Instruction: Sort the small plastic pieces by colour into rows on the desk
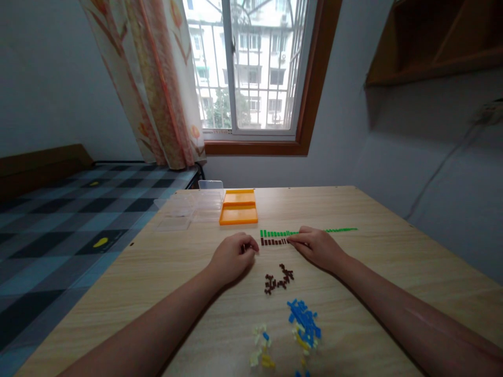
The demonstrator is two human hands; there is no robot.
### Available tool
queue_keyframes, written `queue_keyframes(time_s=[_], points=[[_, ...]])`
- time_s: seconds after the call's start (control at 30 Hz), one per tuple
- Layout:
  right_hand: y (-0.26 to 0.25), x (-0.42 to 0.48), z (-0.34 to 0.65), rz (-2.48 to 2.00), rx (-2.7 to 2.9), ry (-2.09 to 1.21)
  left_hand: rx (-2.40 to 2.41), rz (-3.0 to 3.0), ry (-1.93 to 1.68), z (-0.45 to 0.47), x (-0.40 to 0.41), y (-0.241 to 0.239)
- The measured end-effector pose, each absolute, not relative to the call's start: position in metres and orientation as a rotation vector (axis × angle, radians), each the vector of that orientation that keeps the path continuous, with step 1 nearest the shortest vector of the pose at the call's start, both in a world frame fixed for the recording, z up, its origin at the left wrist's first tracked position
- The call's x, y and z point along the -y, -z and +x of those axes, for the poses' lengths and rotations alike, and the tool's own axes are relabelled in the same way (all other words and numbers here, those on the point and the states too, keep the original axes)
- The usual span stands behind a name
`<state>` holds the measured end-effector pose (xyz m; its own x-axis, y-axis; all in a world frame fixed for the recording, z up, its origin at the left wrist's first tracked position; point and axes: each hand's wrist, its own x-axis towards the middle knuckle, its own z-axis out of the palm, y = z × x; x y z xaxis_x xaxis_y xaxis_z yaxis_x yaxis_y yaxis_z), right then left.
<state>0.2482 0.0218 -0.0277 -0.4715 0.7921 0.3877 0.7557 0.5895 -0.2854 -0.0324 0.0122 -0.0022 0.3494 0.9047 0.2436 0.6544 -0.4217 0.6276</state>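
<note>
A row of small brown blocks [271, 242] lies on the table, just nearer to me than a longer row of green blocks [275, 234]. At the right end of the brown row, my right hand [316, 246] is pinched at the fingertips on a small brown block, mostly hidden by the fingers. The hand covers part of the green row. My left hand [233, 256] rests on the table beside the rows' left end, fingers curled in; what they hold, if anything, is hidden. A loose brown pile [280, 280] lies between my forearms.
Nearer me are a blue pile [304, 319], some yellow pieces [267, 360] and pale pieces [255, 358]. An open orange case [238, 213] and clear plastic boxes [181, 212] stand at the table's back left. A bed [78, 209] adjoins the left; a window is ahead.
</note>
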Motion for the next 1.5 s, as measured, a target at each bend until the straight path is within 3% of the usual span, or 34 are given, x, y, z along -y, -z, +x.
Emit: queue_keyframes(time_s=[0.57, 1.0, 1.5], points=[[0.025, -0.017, 0.246, -1.22, 2.273, -0.115, -1.328, 2.213, -0.825, -0.033, -0.013, 0.004], [0.012, 0.01, 0.229, -0.794, 2.306, -0.486, -0.821, 2.242, -0.606, -0.034, -0.005, -0.001], [0.013, 0.006, 0.228, -0.835, 2.326, -0.477, -0.799, 2.222, -0.569, -0.035, -0.009, -0.002]])
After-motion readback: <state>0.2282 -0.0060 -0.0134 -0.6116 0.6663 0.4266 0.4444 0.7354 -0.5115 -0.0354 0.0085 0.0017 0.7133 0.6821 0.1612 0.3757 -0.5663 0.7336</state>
